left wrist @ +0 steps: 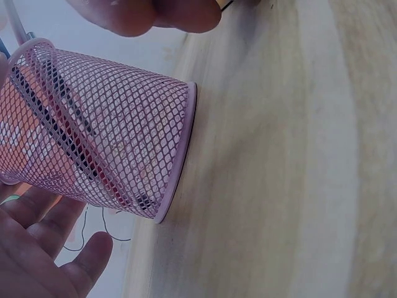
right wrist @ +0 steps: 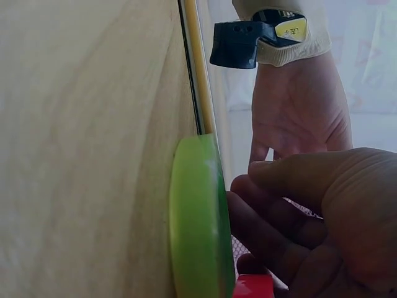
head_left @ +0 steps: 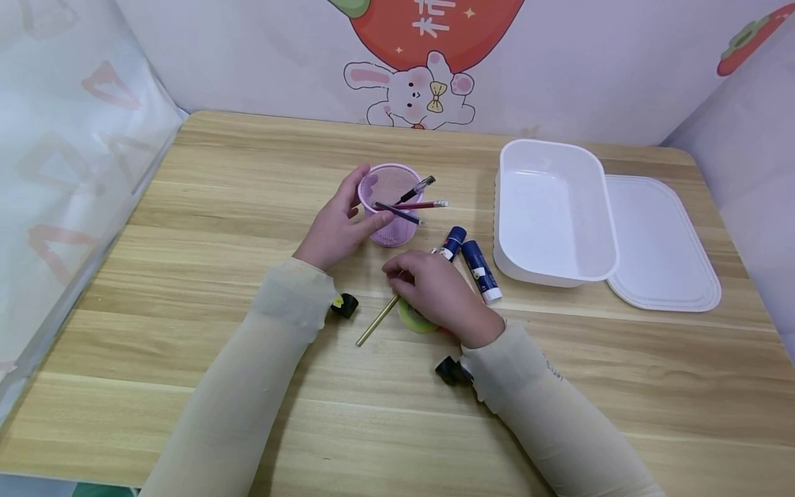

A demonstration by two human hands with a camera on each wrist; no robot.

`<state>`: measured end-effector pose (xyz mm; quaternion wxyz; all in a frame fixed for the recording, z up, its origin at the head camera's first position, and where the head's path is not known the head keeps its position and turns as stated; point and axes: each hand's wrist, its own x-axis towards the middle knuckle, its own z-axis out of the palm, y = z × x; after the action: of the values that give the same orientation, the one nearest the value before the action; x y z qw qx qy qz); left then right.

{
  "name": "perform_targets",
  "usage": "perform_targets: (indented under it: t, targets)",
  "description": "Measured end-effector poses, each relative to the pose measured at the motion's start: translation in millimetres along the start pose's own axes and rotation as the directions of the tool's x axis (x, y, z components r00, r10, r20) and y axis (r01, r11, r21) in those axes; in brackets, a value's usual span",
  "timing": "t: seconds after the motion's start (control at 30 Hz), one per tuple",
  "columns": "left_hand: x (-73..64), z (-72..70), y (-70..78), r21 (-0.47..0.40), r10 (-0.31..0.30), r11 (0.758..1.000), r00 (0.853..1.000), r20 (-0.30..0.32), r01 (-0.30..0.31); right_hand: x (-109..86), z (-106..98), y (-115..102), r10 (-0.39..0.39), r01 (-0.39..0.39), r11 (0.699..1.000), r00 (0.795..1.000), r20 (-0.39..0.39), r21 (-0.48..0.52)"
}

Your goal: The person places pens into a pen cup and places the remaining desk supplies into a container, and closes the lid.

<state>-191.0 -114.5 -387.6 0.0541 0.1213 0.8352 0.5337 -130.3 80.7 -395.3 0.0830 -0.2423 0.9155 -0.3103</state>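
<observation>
A pink mesh pen cup [head_left: 393, 231] stands upright, tilted-looking only in the left wrist view. My left hand [head_left: 338, 228] holds it from the left, thumb across the near rim and fingers round the far side. A black pen [head_left: 417, 188], a red pencil [head_left: 428, 204] and a dark pencil [head_left: 404, 214] lean in it. Just in front, my right hand [head_left: 431, 286] hovers low with bent fingers, nothing visible between thumb and fingertips. Beneath it a gold pencil [head_left: 377, 322] lies on the table beside a green tape roll [right wrist: 197, 223], partly hidden by the hand.
Two blue glue sticks [head_left: 456, 236] lie right of the right hand. Farther right stands a white plastic box [head_left: 546, 273], its flat lid [head_left: 667, 241] behind it on the wooden table [head_left: 217, 228]. A small red thing [right wrist: 253, 287] sits by the tape. Printed sheets wall the back and sides.
</observation>
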Motion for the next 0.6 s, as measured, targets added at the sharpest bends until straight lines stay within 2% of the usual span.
perform_targets:
  t: [0.27,0.4,0.6]
  targets:
    - [-0.6,0.0,1.1,-0.003,-0.002,1.000,1.000,0.002,0.002,0.5,1.3,0.6,-0.009,0.009,1.000,1.000,0.014,-0.004]
    - [-0.9,0.3,1.5,-0.008,-0.002,1.000,1.000,0.002,0.002,0.5,3.6,2.1,-0.045,0.045,0.999,0.998,0.031,-0.005]
    - [-1.7,0.4,2.0,-0.008,-0.005,1.000,1.000,0.003,0.005,-0.5,4.7,3.3,-0.096,0.096,0.995,0.995,0.018,-0.012]
